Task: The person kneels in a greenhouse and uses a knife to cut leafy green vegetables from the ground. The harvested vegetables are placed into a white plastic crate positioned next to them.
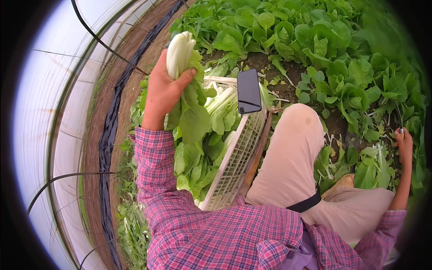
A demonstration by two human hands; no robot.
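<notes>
My left hand point(165, 89) grips a leafy green with thick white stalks point(179, 54), stalk end up and leaves hanging down. Below that hand is a white plastic lattice crate point(241, 152) filled with cut leafy greens point(199, 155). Far to the right, my right hand point(404, 143) is closed around a small tool with a metal collar and a thin curved blade point(399, 113), apparently a sickle. Its handle is mostly hidden in the fingers, and the blade is close to standing plants.
A dark smartphone point(249, 91) rests on the crate's rim. Rows of growing greens point(324, 44) fill the top and right. Cut leaves point(369, 168) lie on the soil near my bent knee point(297, 135). Black plastic sheeting point(109, 135) runs along the greenhouse film wall point(40, 101).
</notes>
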